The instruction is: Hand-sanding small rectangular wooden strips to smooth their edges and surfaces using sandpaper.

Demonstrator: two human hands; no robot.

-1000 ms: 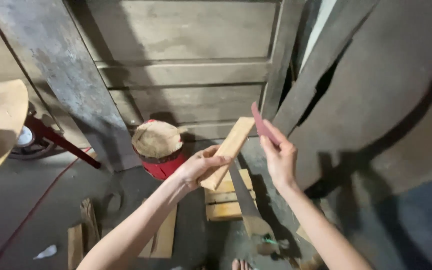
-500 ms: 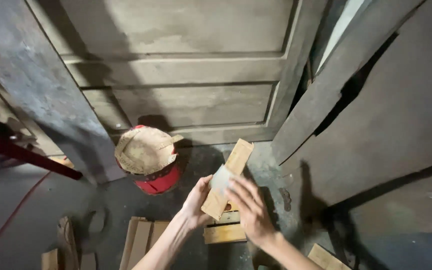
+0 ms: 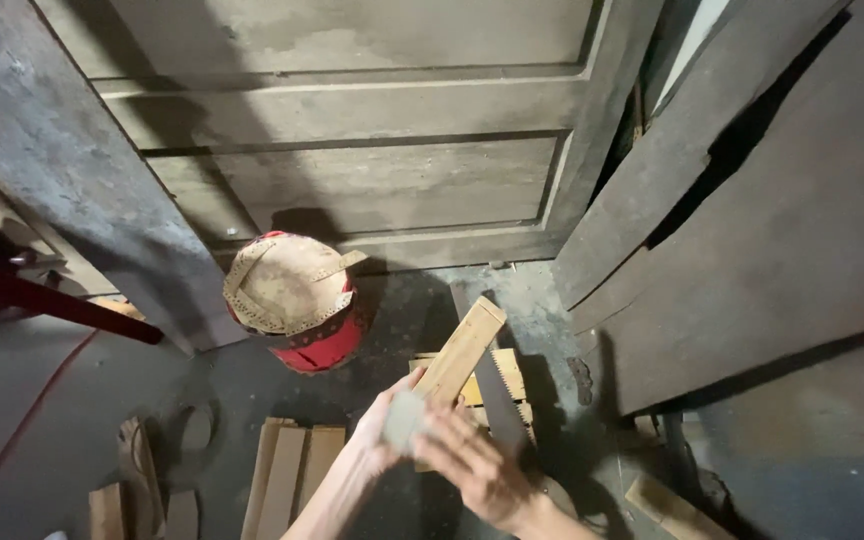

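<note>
A short wooden slat [image 3: 460,352] slants up and away from you, its lower end gripped in your left hand [image 3: 384,428], the upper end free in the air above the floor, so one long face is turned toward you. Your left hand is curled round the slat's base, steadying it like a handle. Your right hand [image 3: 474,468] lies just in front, fingers loosely spread, and presses a small grey pad [image 3: 404,421], perhaps sandpaper, against the wood near the left hand; it is too blurred to be sure. On the concrete floor [image 3: 72,400] beneath lie a handsaw [image 3: 500,398] across a small slatted wooden frame [image 3: 508,378], and loose boards [image 3: 290,470] to the left. A red stool [image 3: 294,298] with a worn tan seat stands before a grey panelled door [image 3: 352,130].
</note>
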